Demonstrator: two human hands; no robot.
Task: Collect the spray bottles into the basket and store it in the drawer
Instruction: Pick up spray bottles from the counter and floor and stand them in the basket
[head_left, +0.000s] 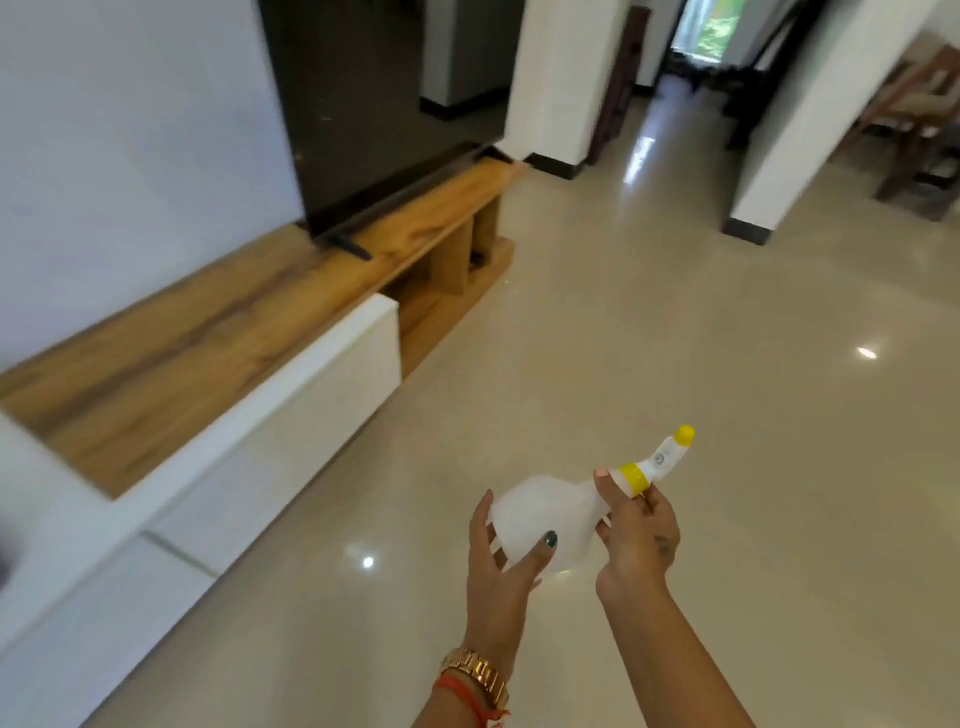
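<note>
A white translucent spray bottle (550, 512) with a yellow collar and yellow nozzle tip lies tilted in the air over the floor, nozzle pointing up and right. My left hand (501, 551) cups its wide base from below and the left. My right hand (636, 535) grips the neck just under the yellow collar. No basket is in view. The white drawer front (291, 395) of the low cabinet on the left looks closed.
A long wood-topped TV cabinet (223, 332) runs along the left wall with a large dark TV (384, 104) on it. Glossy beige floor tiles (675, 338) spread ahead. White pillars (566, 88) and a wooden chair (919, 114) stand farther back.
</note>
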